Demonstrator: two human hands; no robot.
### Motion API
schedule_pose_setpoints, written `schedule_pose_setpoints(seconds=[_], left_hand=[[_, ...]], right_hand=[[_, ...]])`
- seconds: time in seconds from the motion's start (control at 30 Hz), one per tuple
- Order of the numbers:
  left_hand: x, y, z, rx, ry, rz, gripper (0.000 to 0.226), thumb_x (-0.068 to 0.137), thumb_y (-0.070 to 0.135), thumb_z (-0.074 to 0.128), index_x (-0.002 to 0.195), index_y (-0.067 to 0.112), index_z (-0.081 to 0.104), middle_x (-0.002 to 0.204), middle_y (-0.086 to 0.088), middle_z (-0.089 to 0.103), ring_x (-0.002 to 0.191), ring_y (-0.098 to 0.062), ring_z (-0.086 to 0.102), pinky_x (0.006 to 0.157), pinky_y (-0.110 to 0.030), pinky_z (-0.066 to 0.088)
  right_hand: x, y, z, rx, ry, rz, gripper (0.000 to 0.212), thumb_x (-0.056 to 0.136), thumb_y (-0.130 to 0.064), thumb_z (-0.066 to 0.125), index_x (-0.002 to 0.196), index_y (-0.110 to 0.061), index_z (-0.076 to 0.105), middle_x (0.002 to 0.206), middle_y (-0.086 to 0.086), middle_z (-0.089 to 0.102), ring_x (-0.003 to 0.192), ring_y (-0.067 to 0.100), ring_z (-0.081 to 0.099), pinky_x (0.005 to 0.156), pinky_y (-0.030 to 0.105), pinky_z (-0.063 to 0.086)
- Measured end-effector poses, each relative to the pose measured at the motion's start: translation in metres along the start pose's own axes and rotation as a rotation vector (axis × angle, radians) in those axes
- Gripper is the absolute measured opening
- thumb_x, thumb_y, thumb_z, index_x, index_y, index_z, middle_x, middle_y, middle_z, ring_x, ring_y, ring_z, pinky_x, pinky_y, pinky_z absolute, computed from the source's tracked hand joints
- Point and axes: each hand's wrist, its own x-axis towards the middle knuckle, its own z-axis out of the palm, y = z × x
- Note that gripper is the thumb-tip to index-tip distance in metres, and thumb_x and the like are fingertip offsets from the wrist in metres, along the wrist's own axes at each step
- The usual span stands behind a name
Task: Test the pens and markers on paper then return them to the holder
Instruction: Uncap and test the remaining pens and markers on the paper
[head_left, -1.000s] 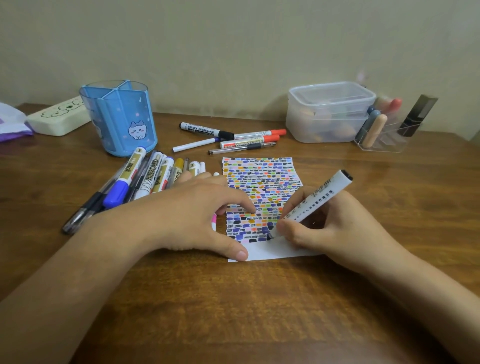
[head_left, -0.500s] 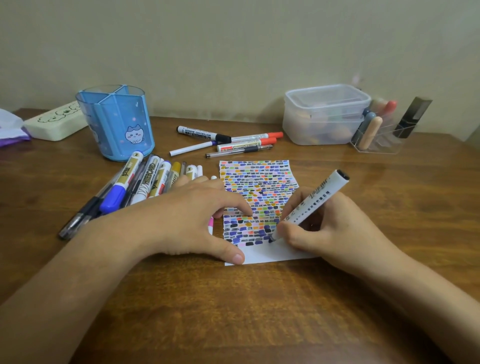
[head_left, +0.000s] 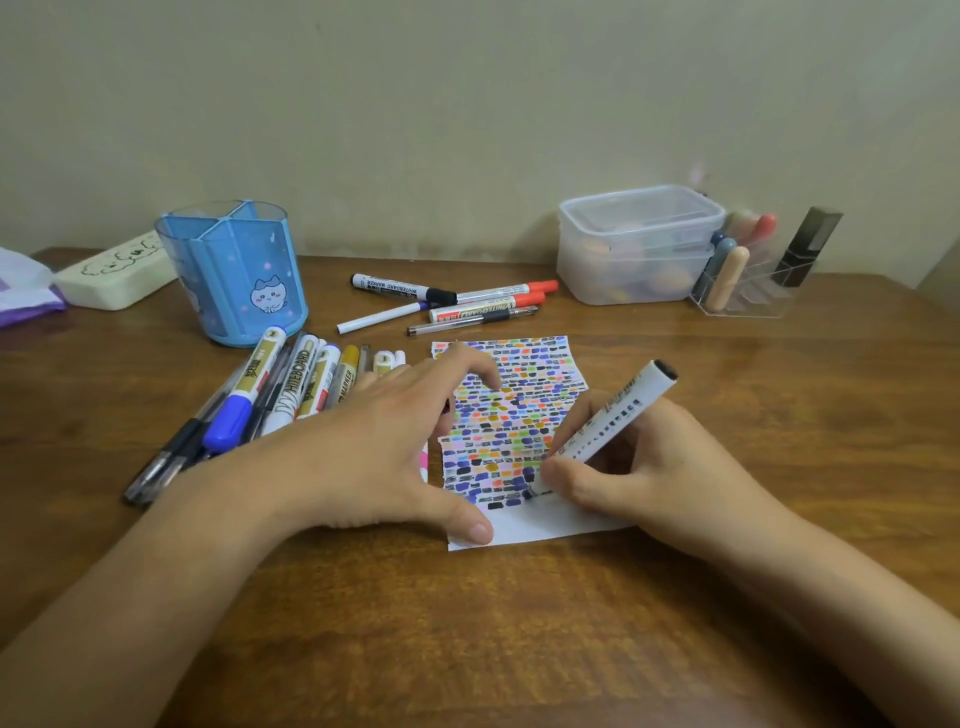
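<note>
Pencil case (head_left: 111, 278): cream, far left at the back of the desk (head_left: 519, 649).
Holder (head_left: 236, 273): blue, divided cup with a cartoon cat face, standing empty.
Marker pile (head_left: 270, 389): lies just in front of the holder; barrels read "WHITEBOARD" and "MARKER".
Left hand (head_left: 374, 447): fingers spread, no grip on any pen, thumb pressing the paper's lower left corner; index finger now reaches farther up the sheet than half a second ago.
Loose markers (head_left: 452, 304): behind the paper, one labelled "WHITEBOARD MARKER".
Paper (head_left: 540, 527): covered in coloured dashes, bottom strip blank.
Right hand (head_left: 639, 467): grip clamped on a white marker (head_left: 618, 415), tip touching the paper's lowest row, as before; barrel print unreadable.
Lidded plastic box (head_left: 636, 244): back right.
</note>
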Motion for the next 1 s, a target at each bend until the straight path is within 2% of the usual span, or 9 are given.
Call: schedule_pose_setpoints(seconds=[0.07, 0.13, 0.23, 0.33, 0.47, 0.63, 0.8, 0.9, 1.0], left_hand=[[0.001, -0.001, 0.002, -0.085, 0.079, -0.001, 0.076, 0.070, 0.062, 0.076, 0.121, 0.058, 0.021, 0.098, 0.023, 0.046, 0.087, 0.008, 0.048, 0.072, -0.024, 0.038], [0.002, -0.003, 0.002, -0.121, 0.153, 0.027, 0.057, 0.087, 0.043, 0.068, 0.121, 0.052, 0.022, 0.094, 0.009, 0.049, 0.077, -0.004, 0.048, 0.071, -0.030, 0.045], [0.002, -0.004, 0.002, -0.163, 0.182, 0.036, 0.047, 0.096, 0.014, 0.049, 0.119, 0.046, 0.024, 0.092, 0.000, 0.050, 0.071, -0.010, 0.047, 0.070, -0.037, 0.047], [0.001, -0.003, 0.001, -0.150, 0.169, 0.021, 0.048, 0.097, 0.004, 0.038, 0.118, 0.046, 0.026, 0.093, 0.004, 0.051, 0.074, -0.008, 0.048, 0.068, -0.029, 0.044], [0.000, 0.000, 0.001, -0.099, 0.188, -0.010, 0.048, 0.102, 0.004, 0.039, 0.119, 0.048, 0.027, 0.102, 0.018, 0.058, 0.089, 0.001, 0.054, 0.076, -0.029, 0.050], [0.002, 0.001, 0.000, -0.172, 0.255, -0.013, 0.036, 0.099, 0.010, 0.056, 0.106, 0.043, 0.044, 0.114, 0.032, 0.063, 0.109, 0.008, 0.057, 0.091, -0.033, 0.053], [0.003, 0.000, 0.001, -0.170, 0.253, -0.034, 0.033, 0.092, 0.013, 0.068, 0.104, 0.042, 0.058, 0.113, 0.024, 0.065, 0.110, 0.005, 0.060, 0.098, -0.032, 0.052], [0.003, 0.000, 0.000, -0.085, 0.254, -0.028, 0.032, 0.090, 0.016, 0.071, 0.105, 0.043, 0.064, 0.114, 0.024, 0.064, 0.112, 0.000, 0.057, 0.097, -0.030, 0.051], [0.002, 0.002, -0.001, -0.069, 0.255, -0.019, 0.030, 0.092, 0.020, 0.068, 0.107, 0.046, 0.063, 0.113, 0.023, 0.063, 0.109, 0.001, 0.055, 0.095, -0.025, 0.049]], right_hand=[[0.000, -0.001, -0.001, -0.016, 0.001, -0.005, 0.016, 0.078, -0.034, 0.078, 0.078, -0.021, 0.067, 0.076, -0.002, 0.072, 0.064, 0.007, 0.063, 0.057, 0.026, 0.050], [-0.001, -0.002, -0.002, 0.017, 0.012, -0.003, 0.016, 0.079, -0.033, 0.077, 0.079, -0.021, 0.067, 0.077, 0.001, 0.073, 0.065, 0.013, 0.064, 0.058, 0.030, 0.051], [-0.001, -0.005, -0.006, 0.144, 0.018, 0.026, 0.015, 0.084, -0.027, 0.080, 0.084, -0.020, 0.067, 0.078, 0.008, 0.072, 0.064, 0.018, 0.066, 0.058, 0.031, 0.055], [-0.002, -0.008, -0.009, 0.292, 0.013, 0.058, 0.013, 0.083, -0.025, 0.081, 0.083, -0.022, 0.068, 0.080, 0.019, 0.067, 0.062, 0.014, 0.061, 0.057, 0.025, 0.052], [-0.001, -0.007, -0.012, 0.340, 0.026, 0.066, 0.013, 0.080, -0.026, 0.083, 0.084, -0.023, 0.070, 0.083, 0.021, 0.068, 0.062, 0.015, 0.062, 0.059, 0.029, 0.052], [0.002, -0.009, -0.014, 0.454, 0.081, 0.058, 0.014, 0.090, -0.029, 0.069, 0.088, -0.016, 0.073, 0.068, 0.003, 0.069, 0.062, 0.019, 0.065, 0.061, 0.032, 0.053], [-0.001, -0.014, -0.014, 0.519, 0.129, 0.041, 0.013, 0.091, -0.022, 0.065, 0.093, -0.010, 0.061, 0.064, 0.003, 0.070, 0.066, 0.024, 0.069, 0.061, 0.031, 0.056], [-0.003, -0.017, -0.016, 0.520, 0.123, 0.009, 0.022, 0.076, -0.033, 0.074, 0.089, -0.015, 0.069, 0.069, 0.004, 0.069, 0.062, 0.020, 0.065, 0.059, 0.027, 0.056], [-0.003, -0.016, -0.014, 0.531, 0.132, 0.005, 0.024, 0.076, -0.033, 0.074, 0.094, -0.017, 0.073, 0.070, 0.005, 0.069, 0.061, 0.020, 0.066, 0.062, 0.030, 0.056]])
